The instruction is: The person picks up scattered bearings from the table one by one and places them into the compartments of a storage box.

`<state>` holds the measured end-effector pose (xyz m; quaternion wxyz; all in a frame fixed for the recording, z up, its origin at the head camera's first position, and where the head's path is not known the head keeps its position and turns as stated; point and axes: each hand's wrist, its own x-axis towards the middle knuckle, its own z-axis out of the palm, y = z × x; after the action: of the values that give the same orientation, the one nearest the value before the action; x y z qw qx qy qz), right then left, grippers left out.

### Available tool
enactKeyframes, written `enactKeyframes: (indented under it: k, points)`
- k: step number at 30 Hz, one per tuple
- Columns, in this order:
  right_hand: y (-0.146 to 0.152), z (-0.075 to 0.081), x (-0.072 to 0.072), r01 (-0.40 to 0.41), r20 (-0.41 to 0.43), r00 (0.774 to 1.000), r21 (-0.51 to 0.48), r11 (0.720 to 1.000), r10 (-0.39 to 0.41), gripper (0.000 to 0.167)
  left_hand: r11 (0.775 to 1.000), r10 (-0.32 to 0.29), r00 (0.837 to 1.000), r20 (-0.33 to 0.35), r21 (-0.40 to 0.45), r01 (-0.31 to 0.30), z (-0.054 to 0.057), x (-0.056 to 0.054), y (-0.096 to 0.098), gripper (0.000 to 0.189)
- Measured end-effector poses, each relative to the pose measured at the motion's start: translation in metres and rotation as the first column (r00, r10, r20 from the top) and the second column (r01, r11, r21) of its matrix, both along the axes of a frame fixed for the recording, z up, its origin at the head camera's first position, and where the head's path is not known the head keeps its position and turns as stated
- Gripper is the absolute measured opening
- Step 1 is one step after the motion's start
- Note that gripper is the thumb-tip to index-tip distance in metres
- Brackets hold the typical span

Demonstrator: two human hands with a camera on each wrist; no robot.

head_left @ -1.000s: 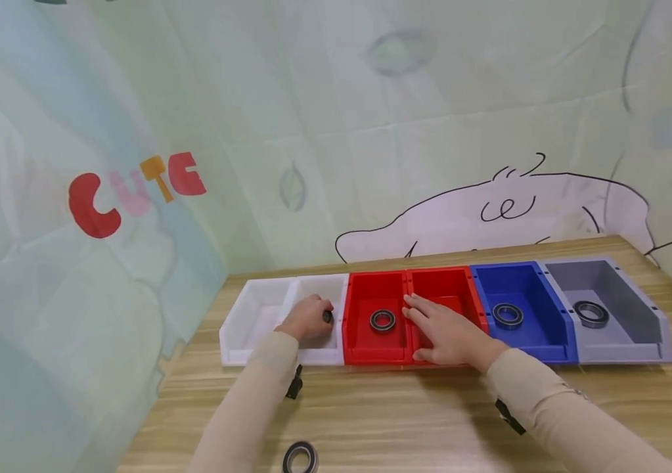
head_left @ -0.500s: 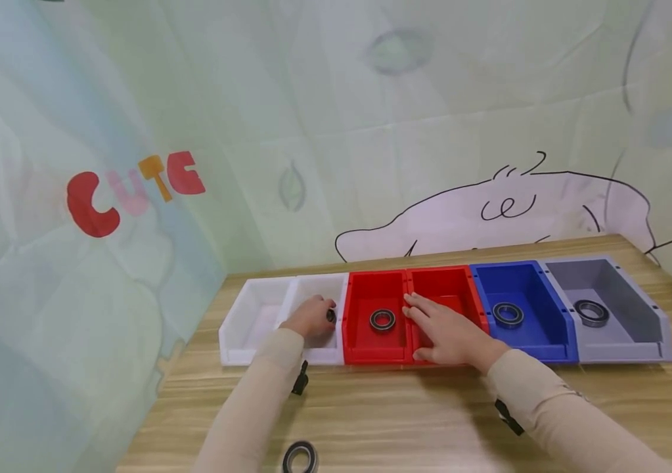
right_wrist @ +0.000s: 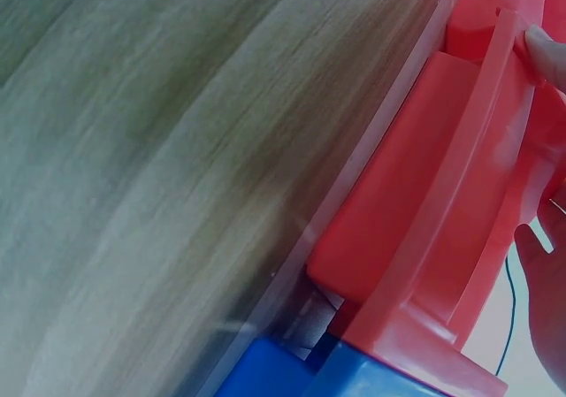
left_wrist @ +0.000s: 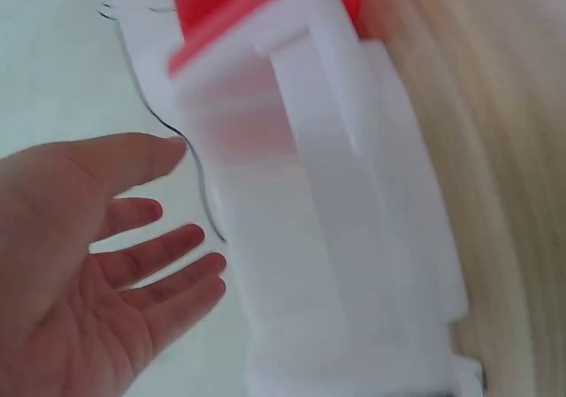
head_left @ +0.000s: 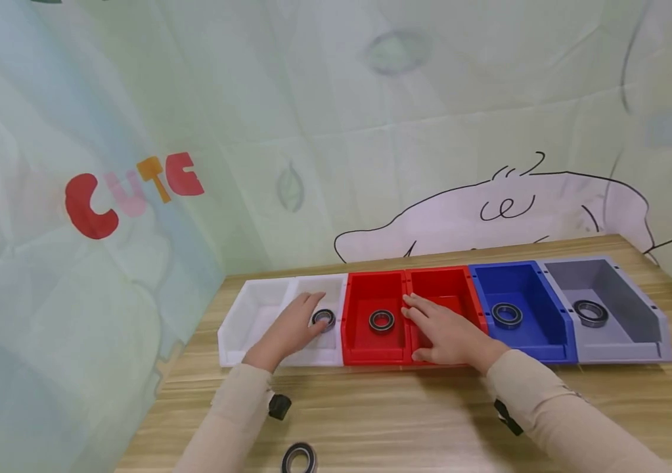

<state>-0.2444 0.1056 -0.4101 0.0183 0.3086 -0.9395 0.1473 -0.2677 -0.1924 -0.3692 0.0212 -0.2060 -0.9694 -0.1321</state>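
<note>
In the head view my left hand hovers over the right-hand white bin, fingers extended and holding nothing. Just right of its fingertips a black-and-steel ball bearing lies flat in that bin. The left wrist view shows the same hand with fingers spread beside the white bin. My right hand rests over the right-hand red bin, its straight fingers at the divider between the two red bins. Only parts of that hand appear in the right wrist view.
Another bearing lies in the left-hand red bin, one bearing in the blue bin, and one bearing in the grey bin. A loose bearing is on the wooden table near the front. A printed curtain hangs behind.
My left hand has let go of the bearing, now lying in the right-hand white bin, and drawn back to the left with its fingers opened. My right hand has stayed put.
</note>
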Motion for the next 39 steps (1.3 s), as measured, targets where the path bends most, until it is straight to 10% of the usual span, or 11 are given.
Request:
enactKeyframes:
  k: [7,17,27,39]
  points:
    - [0.002,0.000,0.000,-0.009,-0.009,1.000,-0.002,1.000,0.009,0.078,0.996,-0.083,0.988,-0.127,-0.044,0.078,0.002,0.059,-0.018,0.043]
    - [0.003,0.001,0.002,-0.004,-0.004,1.000,0.026,1.000,0.004,0.080,0.987,-0.146,0.983,-0.110,-0.090,0.136,-0.011,0.121,-0.046,0.055]
    - [0.002,-0.001,0.000,-0.019,-0.012,1.000,0.030,0.999,0.020,0.079,0.984,-0.122,0.967,0.224,-0.102,0.148,-0.038,0.147,-0.051,0.070]
    - [0.002,0.001,0.000,-0.021,0.017,1.000,0.008,1.000,0.021,0.079,0.986,-0.132,0.948,0.289,-0.062,0.156,-0.049,0.152,-0.043,0.051]
